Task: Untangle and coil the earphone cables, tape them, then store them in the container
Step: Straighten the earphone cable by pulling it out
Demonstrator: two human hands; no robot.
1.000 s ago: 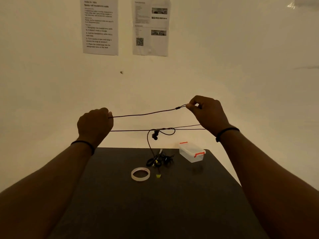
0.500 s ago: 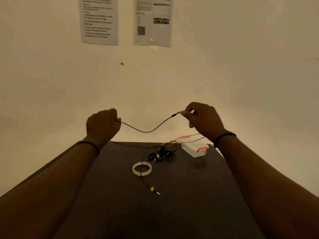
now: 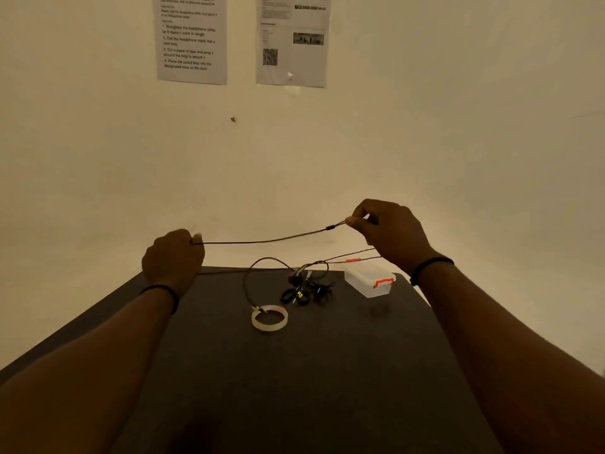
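Note:
A thin dark earphone cable (image 3: 268, 240) stretches in the air between my hands above the far edge of the table. My left hand (image 3: 173, 257) grips one end in a fist. My right hand (image 3: 389, 231) pinches the other end near its small splitter between thumb and fingertips. More of the cable loops down to its yellow-marked plug (image 3: 257, 309), which rests at the rim of a clear tape roll (image 3: 269, 317). A tangle of other black earphones (image 3: 307, 290) lies beside it. The clear container with orange clips (image 3: 370, 279) stands at the far right, lid on.
The dark table (image 3: 294, 371) runs from me to a pale wall. Two printed sheets (image 3: 191, 37) hang on the wall above. Both my wrists wear thin black bands.
My hands moved apart and the sagging cable between them pulled nearly straight. The plug end slid back from the near table to the tape roll.

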